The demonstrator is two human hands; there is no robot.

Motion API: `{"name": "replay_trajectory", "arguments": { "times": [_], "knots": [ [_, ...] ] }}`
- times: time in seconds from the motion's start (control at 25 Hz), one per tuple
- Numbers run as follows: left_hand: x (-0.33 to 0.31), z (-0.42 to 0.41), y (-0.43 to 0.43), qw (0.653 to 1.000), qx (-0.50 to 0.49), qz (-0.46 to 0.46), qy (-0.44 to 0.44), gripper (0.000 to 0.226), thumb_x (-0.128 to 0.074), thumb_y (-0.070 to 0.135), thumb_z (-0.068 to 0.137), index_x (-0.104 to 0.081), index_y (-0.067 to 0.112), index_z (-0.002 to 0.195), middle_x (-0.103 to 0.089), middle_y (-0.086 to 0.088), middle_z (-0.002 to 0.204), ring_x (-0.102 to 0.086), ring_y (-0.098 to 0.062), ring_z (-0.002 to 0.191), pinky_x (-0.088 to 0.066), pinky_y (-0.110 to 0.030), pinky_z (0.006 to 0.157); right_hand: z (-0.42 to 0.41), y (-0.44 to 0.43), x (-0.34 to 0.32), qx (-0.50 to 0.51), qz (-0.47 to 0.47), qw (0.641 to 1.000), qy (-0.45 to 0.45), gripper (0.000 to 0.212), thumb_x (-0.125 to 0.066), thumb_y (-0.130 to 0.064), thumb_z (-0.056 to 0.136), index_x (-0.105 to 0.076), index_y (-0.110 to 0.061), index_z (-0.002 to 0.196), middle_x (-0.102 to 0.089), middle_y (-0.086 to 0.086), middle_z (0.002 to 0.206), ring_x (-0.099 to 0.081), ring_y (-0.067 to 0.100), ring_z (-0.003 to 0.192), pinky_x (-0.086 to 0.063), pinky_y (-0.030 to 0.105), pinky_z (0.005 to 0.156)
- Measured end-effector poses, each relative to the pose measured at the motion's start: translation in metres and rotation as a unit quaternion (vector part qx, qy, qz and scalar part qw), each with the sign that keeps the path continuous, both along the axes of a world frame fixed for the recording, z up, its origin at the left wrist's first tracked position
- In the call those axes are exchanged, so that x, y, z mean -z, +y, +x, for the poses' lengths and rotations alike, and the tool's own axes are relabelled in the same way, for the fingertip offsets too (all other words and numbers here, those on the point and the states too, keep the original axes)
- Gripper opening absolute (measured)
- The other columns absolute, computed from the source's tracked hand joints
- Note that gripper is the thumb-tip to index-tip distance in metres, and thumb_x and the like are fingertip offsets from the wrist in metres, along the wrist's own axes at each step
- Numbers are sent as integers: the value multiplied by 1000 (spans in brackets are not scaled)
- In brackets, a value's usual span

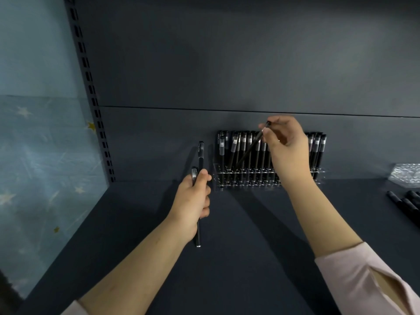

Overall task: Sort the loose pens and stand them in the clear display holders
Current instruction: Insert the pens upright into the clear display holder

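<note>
Right hand point(286, 144): fingers point(267, 133) pinch the top of a tilted pen point(250, 146), its tip at the clear holder point(218, 178) on the shelf point(250, 223). Left hand point(193, 201) grips two spare pens point(201, 155). Advise uprighting the pen over a free hole before lowering.

The right hand point(287, 147) hides part of the holder point(218, 178) and its row of pens point(242, 148). The left hand point(193, 201) covers the middles of 2 held pens point(201, 155). At right, loose pens point(409, 204) are cut off.
</note>
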State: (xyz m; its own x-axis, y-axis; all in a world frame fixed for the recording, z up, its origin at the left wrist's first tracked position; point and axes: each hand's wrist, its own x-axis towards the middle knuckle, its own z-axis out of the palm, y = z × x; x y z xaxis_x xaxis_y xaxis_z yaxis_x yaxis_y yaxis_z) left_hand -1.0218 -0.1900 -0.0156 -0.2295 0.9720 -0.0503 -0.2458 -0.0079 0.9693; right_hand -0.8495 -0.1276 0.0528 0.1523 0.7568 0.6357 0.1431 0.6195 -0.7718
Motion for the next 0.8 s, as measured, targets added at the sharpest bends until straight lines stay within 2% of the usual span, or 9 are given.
{"name": "replay_trajectory", "arguments": {
  "times": [0.12, 0.24, 0.4, 0.48, 0.6, 0.68, 0.8],
  "knots": [
    [-1, 1, 0, 1000, 0, -1, 2, 25, -49, 38, 100, -57, 15, 104, -38, 13, 49, -26, -3, 38, -22, -18, 32, -7, 1, 5, 2, 18, 999, -37, 19, -56, -6, 93, -56, -23, 101, -71, -3, 99, -66, 10, 93, -52, 28, 84],
    [-3, 4, -1, 1000, 3, -7, -9, 29, -50, 44, 98, -52, 16, 107, -36, 12, 49, -25, -4, 38, -21, -18, 33, -10, 2, 8, 14, 40, 996, -82, 19, -58, -7, 93, -58, -24, 103, -70, -8, 99, -64, 1, 93, -46, 10, 77],
    [-2, 6, -3, 1000, 20, 19, 6, 25, -46, 43, 99, -49, 18, 101, -40, 9, 55, -27, -4, 39, -23, -18, 33, -19, 6, 14, 30, 54, 984, -170, 21, -59, -6, 92, -64, -17, 109, -64, -14, 92, -61, -2, 86, -40, 2, 73],
    [-1, 7, -5, 998, 33, 43, 26, 22, -46, 41, 100, -53, 20, 99, -44, 11, 55, -29, -3, 39, -24, -17, 34, -22, 10, 17, 36, 57, 969, -238, 30, -59, -7, 92, -63, -14, 121, -59, -12, 98, -58, 1, 84, -40, 3, 75],
    [-1, 6, -6, 997, 30, 57, 38, 22, -48, 40, 100, -59, 21, 96, -48, 13, 53, -31, -2, 39, -25, -16, 34, -23, 14, 22, 32, 49, 947, -315, 39, -58, -7, 93, -57, -13, 132, -52, 1, 113, -51, 8, 87, -41, 7, 83],
    [-1, 5, -6, 998, 19, 59, 33, 22, -49, 39, 100, -60, 20, 94, -49, 13, 53, -32, -2, 39, -25, -16, 34, -23, 12, 22, 30, 44, 949, -311, 40, -56, -8, 94, -55, -14, 134, -51, 3, 113, -50, 6, 83, -39, 5, 80],
    [-3, 4, -5, 998, 11, 57, 27, 22, -48, 37, 100, -60, 20, 94, -49, 12, 53, -32, -2, 38, -25, -16, 34, -24, 7, 18, 32, 41, 964, -262, 34, -54, -17, 96, -58, -16, 130, -54, -3, 106, -50, 0, 78, -39, 5, 74]
  ]
}}
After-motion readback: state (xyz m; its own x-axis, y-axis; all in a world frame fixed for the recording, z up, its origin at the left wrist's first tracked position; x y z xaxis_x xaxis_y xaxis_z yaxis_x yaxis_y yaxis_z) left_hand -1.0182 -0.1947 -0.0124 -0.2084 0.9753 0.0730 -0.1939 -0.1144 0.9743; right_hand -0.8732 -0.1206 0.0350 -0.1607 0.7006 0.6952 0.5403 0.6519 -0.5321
